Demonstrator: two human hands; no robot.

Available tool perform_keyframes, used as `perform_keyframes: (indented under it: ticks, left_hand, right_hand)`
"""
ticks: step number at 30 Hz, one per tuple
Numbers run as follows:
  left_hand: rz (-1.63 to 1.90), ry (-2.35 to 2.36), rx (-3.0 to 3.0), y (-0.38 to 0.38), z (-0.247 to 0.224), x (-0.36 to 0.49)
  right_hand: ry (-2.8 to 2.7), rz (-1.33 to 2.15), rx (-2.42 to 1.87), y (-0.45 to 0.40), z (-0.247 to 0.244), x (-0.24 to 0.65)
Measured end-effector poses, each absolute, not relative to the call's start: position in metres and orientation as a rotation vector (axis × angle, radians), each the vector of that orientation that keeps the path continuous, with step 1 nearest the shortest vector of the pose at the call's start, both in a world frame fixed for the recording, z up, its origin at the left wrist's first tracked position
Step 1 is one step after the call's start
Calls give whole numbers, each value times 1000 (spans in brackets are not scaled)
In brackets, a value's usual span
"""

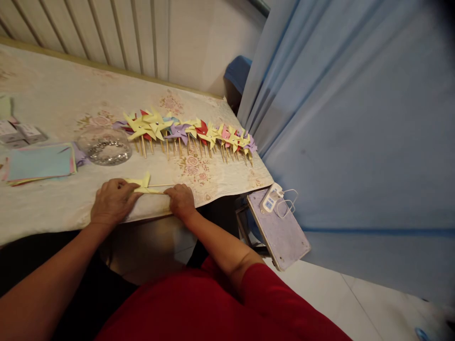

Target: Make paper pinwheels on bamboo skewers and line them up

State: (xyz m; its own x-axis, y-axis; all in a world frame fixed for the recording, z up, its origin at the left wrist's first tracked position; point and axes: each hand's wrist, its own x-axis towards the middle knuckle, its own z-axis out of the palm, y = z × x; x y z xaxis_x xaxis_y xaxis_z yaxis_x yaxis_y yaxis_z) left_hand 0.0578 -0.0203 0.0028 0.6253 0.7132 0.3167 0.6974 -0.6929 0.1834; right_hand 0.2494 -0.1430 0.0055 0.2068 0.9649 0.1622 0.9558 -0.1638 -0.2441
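Observation:
Near the table's front edge, my left hand pinches a yellow paper pinwheel between thumb and fingers. My right hand is closed on the end of a thin wooden stick that runs left toward the pinwheel. A second thin strip or stick lies just below it, between the hands; what it is I cannot make out. Beyond the hands, a clear round dish holds small shiny metal pieces. Behind and to the right lies a long row of finished pinwheels in yellow, red, purple, pink and blue on sticks.
Stacked coloured paper sheets and small boxes lie on the left of the flowered tablecloth. At the right, a stool bears a white power strip with a cable, beside a blue curtain.

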Motion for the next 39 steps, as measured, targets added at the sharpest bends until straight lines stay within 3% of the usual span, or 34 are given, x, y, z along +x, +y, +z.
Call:
perform_keyframes:
  ticks: [39]
  left_hand:
    - [611,1199,2702,-19,-2,57]
  right_hand:
    - [-1706,110,-2201,-137,5,249]
